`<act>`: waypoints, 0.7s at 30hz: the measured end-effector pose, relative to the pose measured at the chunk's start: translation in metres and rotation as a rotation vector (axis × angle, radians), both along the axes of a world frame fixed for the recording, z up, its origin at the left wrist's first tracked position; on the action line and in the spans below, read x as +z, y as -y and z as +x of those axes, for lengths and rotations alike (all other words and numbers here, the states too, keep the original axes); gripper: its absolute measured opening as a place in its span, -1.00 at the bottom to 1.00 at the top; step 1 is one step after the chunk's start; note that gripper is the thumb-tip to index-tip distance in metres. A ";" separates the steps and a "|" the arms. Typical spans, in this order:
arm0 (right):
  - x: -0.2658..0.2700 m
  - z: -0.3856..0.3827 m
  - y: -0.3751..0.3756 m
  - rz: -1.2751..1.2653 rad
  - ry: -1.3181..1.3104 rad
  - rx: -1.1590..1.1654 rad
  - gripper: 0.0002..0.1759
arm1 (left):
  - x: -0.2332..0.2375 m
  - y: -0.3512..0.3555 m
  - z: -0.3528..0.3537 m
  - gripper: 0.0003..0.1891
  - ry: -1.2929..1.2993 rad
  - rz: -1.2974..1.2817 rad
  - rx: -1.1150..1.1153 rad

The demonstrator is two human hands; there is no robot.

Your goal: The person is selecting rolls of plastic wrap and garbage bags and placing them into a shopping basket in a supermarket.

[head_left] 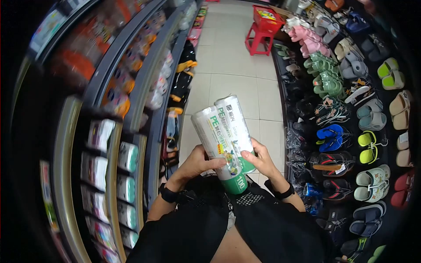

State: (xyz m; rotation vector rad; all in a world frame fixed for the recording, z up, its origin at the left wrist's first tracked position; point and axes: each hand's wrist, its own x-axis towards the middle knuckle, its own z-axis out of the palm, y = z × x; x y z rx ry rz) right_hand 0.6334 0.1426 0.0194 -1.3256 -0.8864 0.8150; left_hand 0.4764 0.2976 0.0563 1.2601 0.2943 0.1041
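Note:
Two white and green rolls of PE plastic bags are held side by side in front of my body, tilted, with printed labels facing up. My left hand point(199, 163) grips the left bag roll point(206, 129), its thumb lying across the label. On the other side, my right hand point(262, 161) is closed around the right bag roll point(233, 120), thumb pressed on its lower front. The rolls touch along their length, and the lower end of one shows a green band with "100". Most of my fingers are hidden behind the rolls.
Shelves with packaged goods point(95, 188) rise close on my left. A rack of sandals and clogs point(333, 136) lines the right side. Ahead, a tiled aisle floor point(228, 57) runs to a red stool point(259, 39) with a red bin point(268, 19).

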 end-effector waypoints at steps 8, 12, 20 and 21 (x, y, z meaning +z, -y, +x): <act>-0.012 0.134 -0.061 -0.054 -0.017 -0.178 -0.57 | -0.003 -0.105 0.177 -0.45 -0.109 -0.013 -0.279; -0.023 0.212 -0.086 -0.034 -0.013 -0.232 -0.58 | -0.013 -0.140 0.268 -0.48 -0.119 0.081 -0.398; -0.011 0.436 -0.146 -0.016 0.211 -0.193 -0.56 | 0.001 -0.198 0.479 -0.48 -0.136 0.076 -0.367; -0.005 0.463 -0.151 -0.008 0.210 -0.205 -0.56 | 0.007 -0.206 0.505 -0.48 -0.187 0.077 -0.363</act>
